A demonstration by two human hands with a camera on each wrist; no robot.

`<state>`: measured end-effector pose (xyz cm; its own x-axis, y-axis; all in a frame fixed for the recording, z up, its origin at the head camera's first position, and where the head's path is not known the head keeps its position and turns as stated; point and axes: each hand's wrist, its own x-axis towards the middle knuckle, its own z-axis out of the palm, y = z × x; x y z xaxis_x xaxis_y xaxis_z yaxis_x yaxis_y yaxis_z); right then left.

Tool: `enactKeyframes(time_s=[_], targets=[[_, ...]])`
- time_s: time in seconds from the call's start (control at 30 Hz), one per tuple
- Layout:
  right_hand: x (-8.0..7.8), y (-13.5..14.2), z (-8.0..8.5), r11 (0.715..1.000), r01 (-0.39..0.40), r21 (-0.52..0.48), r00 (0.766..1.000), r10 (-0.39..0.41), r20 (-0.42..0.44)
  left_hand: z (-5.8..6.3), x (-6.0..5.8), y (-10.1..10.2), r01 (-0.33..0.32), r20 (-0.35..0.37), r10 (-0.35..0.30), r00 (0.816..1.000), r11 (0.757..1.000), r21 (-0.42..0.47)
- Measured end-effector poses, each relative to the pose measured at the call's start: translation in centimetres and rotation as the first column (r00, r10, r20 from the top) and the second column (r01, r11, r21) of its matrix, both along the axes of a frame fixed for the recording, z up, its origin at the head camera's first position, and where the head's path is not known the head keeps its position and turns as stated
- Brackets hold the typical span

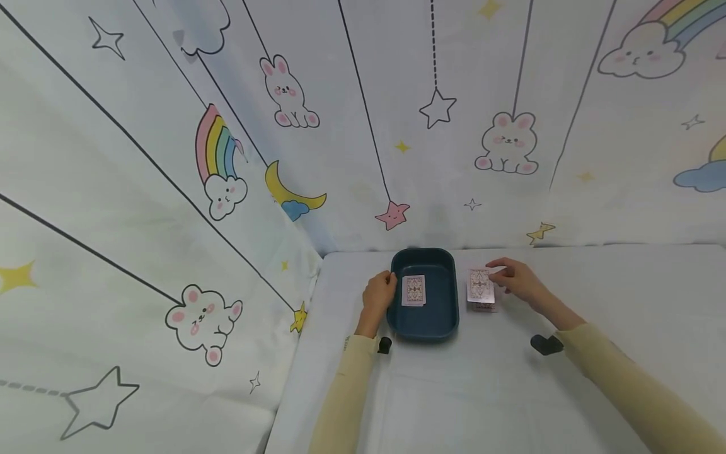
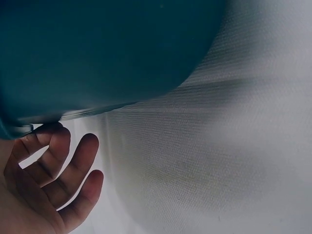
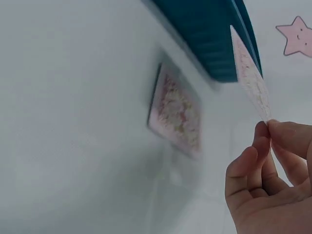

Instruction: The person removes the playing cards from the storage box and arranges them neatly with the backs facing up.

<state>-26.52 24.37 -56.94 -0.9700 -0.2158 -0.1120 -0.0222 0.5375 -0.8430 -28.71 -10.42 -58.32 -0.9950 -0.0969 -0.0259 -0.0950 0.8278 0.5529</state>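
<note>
A dark teal tray (image 1: pixel 425 328) stands on the white table, with playing cards (image 1: pixel 414 291) lying face down inside it. My left hand (image 1: pixel 379 291) holds the tray's left rim; in the left wrist view, the index fingertip meets the rim's underside and the other fingers (image 2: pixel 83 165) curl loosely below it. Between thumb and fingers, my right hand (image 1: pixel 515 281) pinches one playing card (image 3: pixel 251 78) by its edge. That card is raised over a stack of cards (image 3: pixel 176 112) with patterned backs, which lies just right of the tray.
Behind the table hangs a white cloth (image 1: pixel 351 157) printed with stars, bears and rainbows, and it also covers the left side. Black wrist devices show beside the left sleeve (image 1: pixel 343 391) and the right sleeve (image 1: pixel 629 384).
</note>
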Motion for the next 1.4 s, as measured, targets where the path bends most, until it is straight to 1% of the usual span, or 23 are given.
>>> enactKeyframes(time_s=[0.2, 0.43, 0.57, 0.67, 0.73, 0.87, 0.97, 1.13, 1.23, 1.4], targets=[[0.1, 2.3, -1.4, 1.0, -0.007, 0.016, 1.0, 0.007, 0.011, 0.1, 0.1, -0.1, 0.007, -0.014, -0.007, 1.0, 1.0, -0.004], [0.0, 4.8, -2.5, 0.995, -0.004, 0.101, 0.999, -0.001, 0.043, 0.3, 0.1, -0.1, 0.008, -0.017, -0.007, 1.0, 1.0, 0.009], [0.0, 5.8, -3.0, 0.99, 0.005, 0.14, 0.998, -0.014, 0.064, 0.4, 0.2, 0.0, 0.009, -0.022, -0.009, 1.0, 1.0, 0.021], [0.0, 6.1, -3.2, 0.986, 0.013, 0.164, 0.997, -0.025, 0.072, 0.4, 0.2, 0.1, 0.006, -0.021, -0.005, 1.0, 1.0, 0.025], [0.1, 6.2, -3.4, 0.982, 0.019, 0.186, 0.998, -0.03, 0.06, 0.3, 0.2, 0.1, 0.005, -0.019, -0.004, 1.0, 1.0, 0.023], [0.4, 6.2, -3.7, 0.976, 0.026, 0.218, 1.0, -0.028, 0.004, 0.2, 0.3, 0.1, 0.011, -0.027, -0.01, 1.0, 1.0, 0.026], [0.5, 5.9, -4.0, 0.969, 0.02, 0.246, 0.999, -0.011, -0.04, 0.1, 0.4, 0.1, 0.015, -0.038, -0.014, 0.999, 0.999, 0.03], [0.0, 5.6, -4.4, 0.955, 0.001, 0.296, 0.995, 0.027, -0.091, 0.1, 0.5, 0.1, 0.012, -0.044, -0.01, 0.999, 0.999, 0.038], [-0.3, 5.6, -4.6, 0.95, -0.005, 0.311, 0.996, 0.034, -0.088, 0.0, 0.5, 0.1, 0.01, -0.042, -0.009, 0.999, 0.999, 0.04], [-0.7, 5.7, -4.5, 0.947, -0.013, 0.322, 0.998, 0.031, -0.052, 0.0, 0.5, 0.0, 0.008, -0.048, -0.006, 0.999, 0.999, 0.039]])
